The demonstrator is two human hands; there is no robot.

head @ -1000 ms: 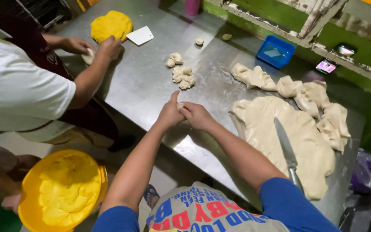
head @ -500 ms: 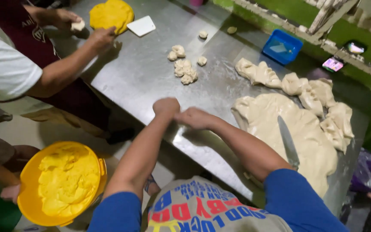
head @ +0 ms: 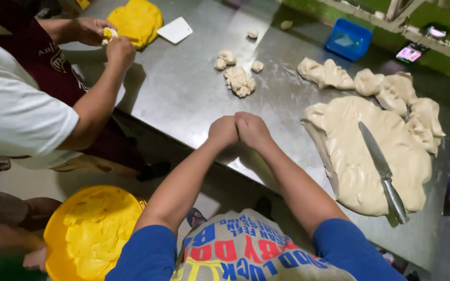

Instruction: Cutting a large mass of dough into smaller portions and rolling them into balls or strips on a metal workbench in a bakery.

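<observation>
At surface (head: 183,99) edge | left hand (head: 223,130) and right hand (head: 252,130) pressed together, fingers curled shut, dough piece inside hidden | done: few small pieces (head: 238,80) beyond | left: big dough slab (head: 371,156) with knife (head: 384,171), mostly uncut

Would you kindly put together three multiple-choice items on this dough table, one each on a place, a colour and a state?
1. Where does the knife lie?
A. on the big pale dough sheet
B. in the blue tray
C. on the floor

2. What colour is the dough in the round tub by the person's left arm?
A. green
B. yellow
C. white

3. How are the left hand and the right hand placed?
A. far apart
B. holding the knife
C. pressed side by side as fists

Key: 1 A, blade rests on the sheet; 2 B, tub and contents are yellow; 3 C, knuckles touch at the table's edge.
</observation>
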